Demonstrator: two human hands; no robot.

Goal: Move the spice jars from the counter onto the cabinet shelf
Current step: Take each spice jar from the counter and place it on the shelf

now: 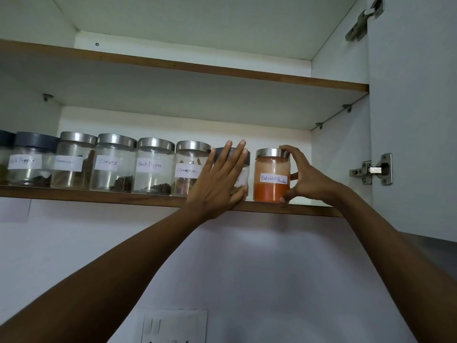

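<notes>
Head | right hand (310,180) grips chilli jar (270,167) | orange powder (268,193) inside | on shelf (111,195)

left hand (217,180) hides label on dark-lidded jar (243,177); leftmost jar (3,157) cut off.

Both our bare arms reach up and forward. Our left hand (217,180) is flat, fingers (238,155) straight and close together, palm pressing the front of the grey-lid jar (242,180). Our right hand (308,178) curls round the chilli jar (272,179): index finger over the lid's right edge, thumb low at the base, forearm rising from the lower right.
</notes>
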